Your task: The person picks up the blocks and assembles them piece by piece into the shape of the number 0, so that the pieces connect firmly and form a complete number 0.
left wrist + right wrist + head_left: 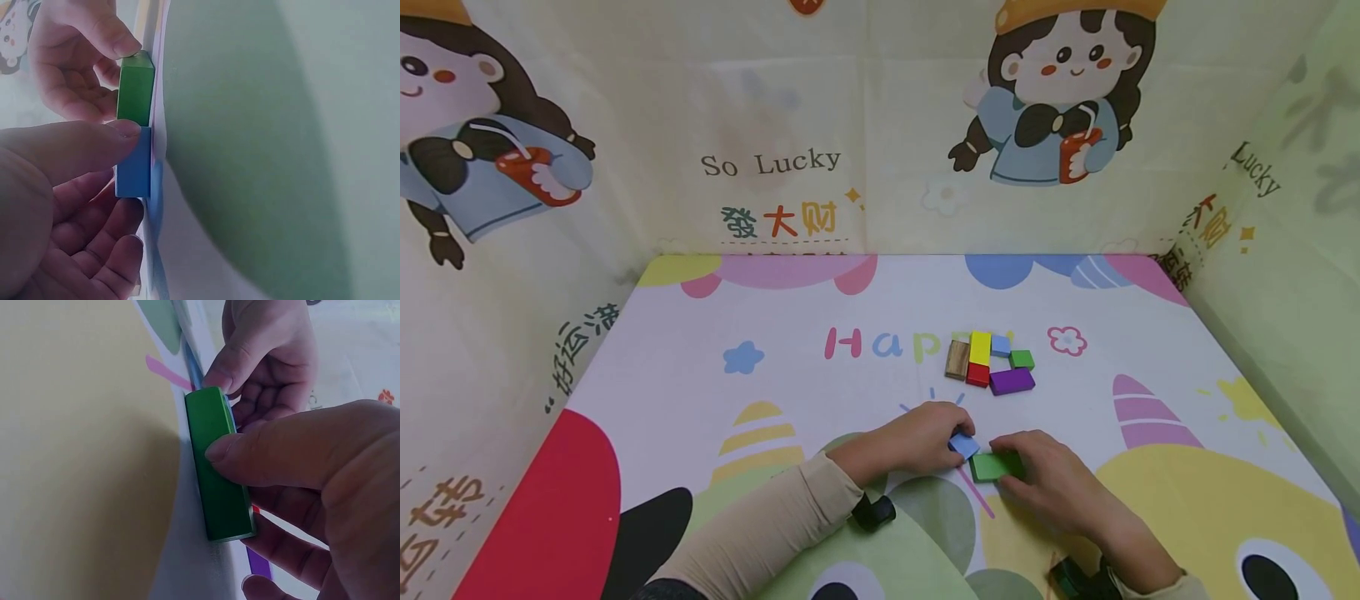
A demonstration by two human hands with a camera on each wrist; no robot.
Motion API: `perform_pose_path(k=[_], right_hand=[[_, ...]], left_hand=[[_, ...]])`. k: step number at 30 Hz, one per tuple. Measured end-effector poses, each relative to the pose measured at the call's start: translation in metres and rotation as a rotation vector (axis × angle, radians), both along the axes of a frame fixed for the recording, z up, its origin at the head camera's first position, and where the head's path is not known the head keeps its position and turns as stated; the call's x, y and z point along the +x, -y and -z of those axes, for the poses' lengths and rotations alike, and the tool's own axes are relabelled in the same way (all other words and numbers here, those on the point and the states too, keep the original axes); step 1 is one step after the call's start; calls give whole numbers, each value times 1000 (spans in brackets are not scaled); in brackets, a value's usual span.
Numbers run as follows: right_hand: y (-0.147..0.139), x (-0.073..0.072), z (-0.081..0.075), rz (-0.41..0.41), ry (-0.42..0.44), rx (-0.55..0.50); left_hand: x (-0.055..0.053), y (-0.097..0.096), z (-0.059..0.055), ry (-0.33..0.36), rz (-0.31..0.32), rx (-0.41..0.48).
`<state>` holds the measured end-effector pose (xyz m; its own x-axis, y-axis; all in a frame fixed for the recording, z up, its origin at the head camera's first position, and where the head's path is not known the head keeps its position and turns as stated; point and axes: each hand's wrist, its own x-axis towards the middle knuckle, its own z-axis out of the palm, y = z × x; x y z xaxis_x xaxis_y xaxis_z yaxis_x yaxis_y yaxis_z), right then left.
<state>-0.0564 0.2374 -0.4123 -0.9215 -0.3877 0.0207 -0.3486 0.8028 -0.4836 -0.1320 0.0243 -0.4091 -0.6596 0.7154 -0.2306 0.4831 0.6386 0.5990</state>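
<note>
My left hand (921,437) pinches a blue block (964,446) between thumb and fingers, low on the printed table cover. Just right of it, my right hand (1048,475) holds a longer green block (996,467) by thumb and fingers. In the left wrist view the blue block (133,164) meets the end of the green block (135,90). The right wrist view shows the green block (220,465) lying lengthwise, its near face under the thumb, and hiding most of the blue one.
Beyond the hands sits a cluster of blocks: wood-grain (957,360), yellow (980,347), red (977,375), purple (1012,382), small blue (1000,346) and small green (1022,359). Printed cloth walls (895,217) rise at the back and both sides of the table.
</note>
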Motion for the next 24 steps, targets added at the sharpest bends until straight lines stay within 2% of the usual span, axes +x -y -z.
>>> perform_pose_path(k=[11,19,24], right_hand=[[0,0,0,6,-7,-1],[0,0,1,11,-2,-6],[-1,0,1,1,-32,-6]], left_hand=[[1,0,-2,-11,7,-7],[7,-2,-4,-99,52,-12],[10,-5,-3,-155,50,-26]])
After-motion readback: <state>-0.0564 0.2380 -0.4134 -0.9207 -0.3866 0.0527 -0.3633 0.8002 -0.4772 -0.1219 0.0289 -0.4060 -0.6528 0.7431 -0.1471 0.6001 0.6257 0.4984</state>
